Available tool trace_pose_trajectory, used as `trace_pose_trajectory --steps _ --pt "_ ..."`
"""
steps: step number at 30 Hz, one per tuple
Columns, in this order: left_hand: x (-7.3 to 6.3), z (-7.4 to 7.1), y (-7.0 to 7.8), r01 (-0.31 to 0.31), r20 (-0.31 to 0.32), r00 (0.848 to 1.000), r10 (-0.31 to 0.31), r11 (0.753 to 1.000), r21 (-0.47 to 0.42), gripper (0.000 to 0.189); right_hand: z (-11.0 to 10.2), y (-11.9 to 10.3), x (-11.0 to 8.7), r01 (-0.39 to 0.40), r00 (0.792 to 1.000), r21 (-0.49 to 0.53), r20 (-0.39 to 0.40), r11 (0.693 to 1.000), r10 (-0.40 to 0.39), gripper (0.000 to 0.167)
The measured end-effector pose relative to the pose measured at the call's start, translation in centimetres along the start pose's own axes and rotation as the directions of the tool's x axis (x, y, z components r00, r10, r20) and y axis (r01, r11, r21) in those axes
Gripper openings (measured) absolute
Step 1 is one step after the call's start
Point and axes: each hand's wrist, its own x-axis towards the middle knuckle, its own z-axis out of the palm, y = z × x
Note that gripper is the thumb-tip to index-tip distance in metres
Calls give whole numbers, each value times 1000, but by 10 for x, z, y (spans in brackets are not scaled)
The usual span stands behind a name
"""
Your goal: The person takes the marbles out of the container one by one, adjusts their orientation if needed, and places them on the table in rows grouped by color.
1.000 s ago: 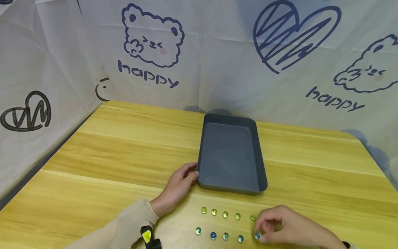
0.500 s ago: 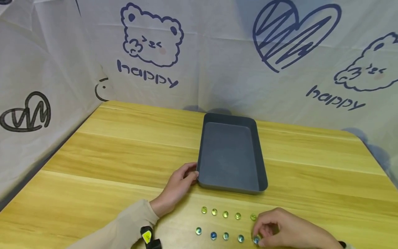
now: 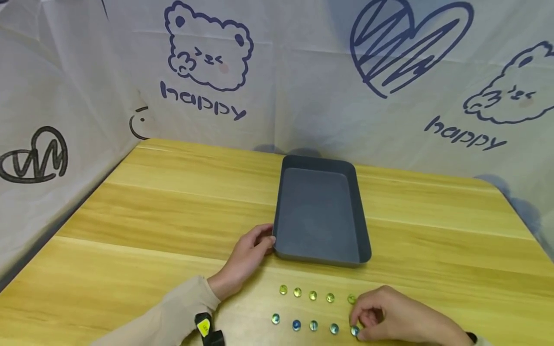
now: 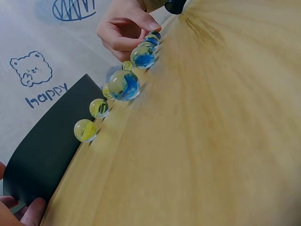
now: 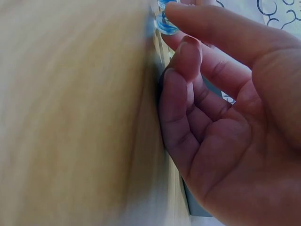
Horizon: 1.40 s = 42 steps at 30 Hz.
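Near the front edge of the head view, my right hand [image 3: 398, 315] pinches a blue-swirled glass marble [image 3: 355, 330] between thumb and finger. It is at the right end of a row of several blue marbles [image 3: 313, 326], down at the table. Behind them runs a row of several yellow-green marbles [image 3: 313, 295]; the rightmost yellow marble [image 3: 352, 299] is just beyond my right fingers. My left hand [image 3: 244, 259] holds the near left corner of a grey rectangular baking pan [image 3: 320, 216], thumb and bent fingers against its wall. In the right wrist view the pinched marble [image 5: 167, 23] shows only partly.
All of this rests on a wood-grain table [image 3: 173, 206]. White cloth [image 3: 303, 96] with drawn bears and hearts hangs behind and to the left. The left sleeve carries a black strap device [image 3: 207, 329].
My right hand has shifted slightly left and toward me with the blue marble, bringing it closer to its neighbour in the row. My left hand stays at the pan, and the view tilts slightly.
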Motion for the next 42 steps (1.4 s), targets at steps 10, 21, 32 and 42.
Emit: trace_pose_trajectory --steps 10,21,32,42 --pt "2 1 1 9 1 1000 -9 1000 -1 39 -2 2 2 48 999 -50 8 998 -47 12" --pt "4 1 2 4 3 1000 -4 1000 4 40 -6 2 3 73 997 -54 3 996 -73 11" --pt "3 -1 2 15 1 1000 -15 1000 20 40 -4 1 5 91 996 -107 0 990 -91 9" --pt "2 0 -1 13 -5 1000 -12 1000 23 41 -3 2 4 92 996 -91 11 992 -91 10"
